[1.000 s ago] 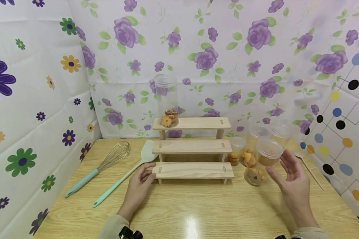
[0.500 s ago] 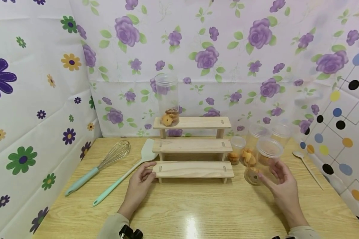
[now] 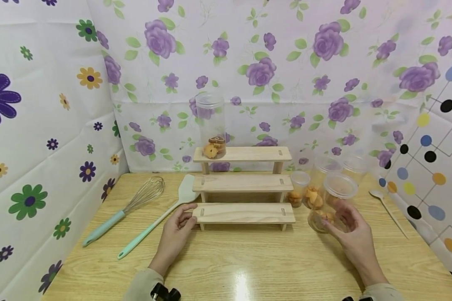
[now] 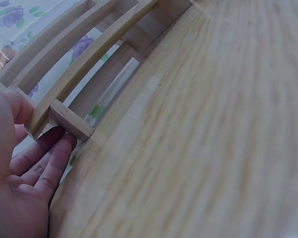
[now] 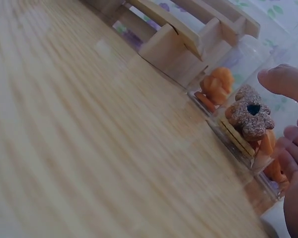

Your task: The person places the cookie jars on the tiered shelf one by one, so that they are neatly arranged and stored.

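Head view: the left hand reaches forward to the wooden rack, its grip pinching the left end of the bottom board between thumb and bent fingers; the right hand curves its grip round 1 cookie jar, which stands on the tabletop right of the rack.

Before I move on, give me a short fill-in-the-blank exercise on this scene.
1. A tall jar stands on the ____ tier of the wooden rack.
2. The left hand touches the rack's ____ tier.
3. The person's ____ hand is at the front jar.
4. In the head view, the whisk lies ____ of the spatula.

Missing: top; lowest; right; left
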Motion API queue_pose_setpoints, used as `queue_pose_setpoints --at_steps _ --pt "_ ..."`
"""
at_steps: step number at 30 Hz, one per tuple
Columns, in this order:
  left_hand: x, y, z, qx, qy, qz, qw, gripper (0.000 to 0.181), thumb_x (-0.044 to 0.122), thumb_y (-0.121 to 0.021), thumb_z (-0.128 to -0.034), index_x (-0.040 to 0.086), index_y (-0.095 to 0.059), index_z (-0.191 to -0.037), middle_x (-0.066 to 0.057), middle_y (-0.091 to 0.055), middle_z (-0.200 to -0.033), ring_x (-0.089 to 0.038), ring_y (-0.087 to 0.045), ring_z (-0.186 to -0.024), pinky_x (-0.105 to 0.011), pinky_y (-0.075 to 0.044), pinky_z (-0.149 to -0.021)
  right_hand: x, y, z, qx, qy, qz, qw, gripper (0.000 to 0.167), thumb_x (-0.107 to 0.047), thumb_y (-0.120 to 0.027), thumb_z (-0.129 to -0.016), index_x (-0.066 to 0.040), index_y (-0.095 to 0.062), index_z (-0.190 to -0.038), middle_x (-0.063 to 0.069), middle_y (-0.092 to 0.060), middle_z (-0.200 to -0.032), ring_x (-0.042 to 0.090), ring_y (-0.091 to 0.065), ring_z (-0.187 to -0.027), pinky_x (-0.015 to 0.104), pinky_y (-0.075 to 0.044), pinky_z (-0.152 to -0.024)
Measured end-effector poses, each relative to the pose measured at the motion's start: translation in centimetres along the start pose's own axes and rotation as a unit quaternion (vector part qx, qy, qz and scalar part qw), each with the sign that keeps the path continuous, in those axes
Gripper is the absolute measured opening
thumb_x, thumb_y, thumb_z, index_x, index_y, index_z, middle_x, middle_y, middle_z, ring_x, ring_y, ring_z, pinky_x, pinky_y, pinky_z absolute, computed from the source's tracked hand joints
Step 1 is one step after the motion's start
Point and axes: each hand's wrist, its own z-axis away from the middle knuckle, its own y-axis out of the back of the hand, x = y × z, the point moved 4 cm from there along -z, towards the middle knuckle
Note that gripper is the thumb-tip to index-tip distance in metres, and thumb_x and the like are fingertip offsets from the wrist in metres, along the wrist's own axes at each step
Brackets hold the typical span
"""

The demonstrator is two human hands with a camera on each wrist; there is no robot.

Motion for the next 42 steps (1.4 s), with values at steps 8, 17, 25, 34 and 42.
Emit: queue_pose_setpoints --at_steps 8,17,25,34,42 --pt "0.0 0.0 0.1 -0.004 0.0 0.0 1.0 0.035 0.021 -0.069 -0.1132 0.025 -0.069 -0.148 -0.007 -0.08 -0.123 -0.02 -0.074 -0.113 -0.027 -0.059 -0.093 0.0 -0.1 0.0 0.005 0.0 -0.003 1.0 0.073 0.005 -0.093 -0.088 0.0 -0.06 -0.153 0.007 -0.069 -0.144 0.009 -0.066 -0.131 0.013 -0.049 -0.108" --pt "0.1 0.1 0.0 -0.004 -0.003 0.0 1.0 0.035 0.02 -0.069 -0.1131 0.023 -0.069 -0.148 -0.007 -0.08 -0.123 -0.021 -0.074 -0.114 -0.027 -0.059 -0.094 -1.0 -0.5 -0.1 0.021 0.022 -0.052 0.9982 0.071 0.016 -0.091 -0.083 0.007 -0.062 -0.147 0.01 -0.07 -0.141 0.014 -0.067 -0.128 0.015 -0.049 -0.109" --pt "0.0 0.0 0.1 -0.003 0.001 -0.001 1.0 0.035 0.022 -0.07 -0.1131 0.025 -0.069 -0.148 -0.007 -0.08 -0.123 -0.02 -0.074 -0.115 -0.027 -0.059 -0.095 -3.6 -0.5 -0.1 0.024 0.025 -0.119 0.9923 0.054 0.023 -0.086 -0.083 0.013 -0.063 -0.13 0.019 -0.066 -0.145 0.021 -0.066 -0.129 0.019 -0.049 -0.112" --pt "0.0 0.0 0.1 0.0 0.0 0.0 1.0 0.035 0.02 -0.07 -0.1129 0.023 -0.07 -0.148 -0.007 -0.08 -0.123 -0.02 -0.074 -0.114 -0.026 -0.059 -0.094 -7.7 -0.7 -1.6 0.001 0.082 -0.148 0.9856 0.057 0.028 -0.079 -0.084 0.019 -0.059 -0.136 0.024 -0.065 -0.147 0.024 -0.065 -0.133 0.022 -0.046 -0.116" --pt "0.0 0.0 0.0 -0.002 -0.006 -0.001 1.0 0.035 0.019 -0.07 -0.1126 0.023 -0.07 -0.147 -0.007 -0.08 -0.122 -0.02 -0.075 -0.114 -0.026 -0.058 -0.095 -11.1 -1.6 -3.9 -0.007 0.112 -0.094 0.9893 0.068 0.019 -0.084 -0.087 0.003 -0.064 -0.151 0.017 -0.069 -0.143 0.021 -0.066 -0.133 0.019 -0.051 -0.109"
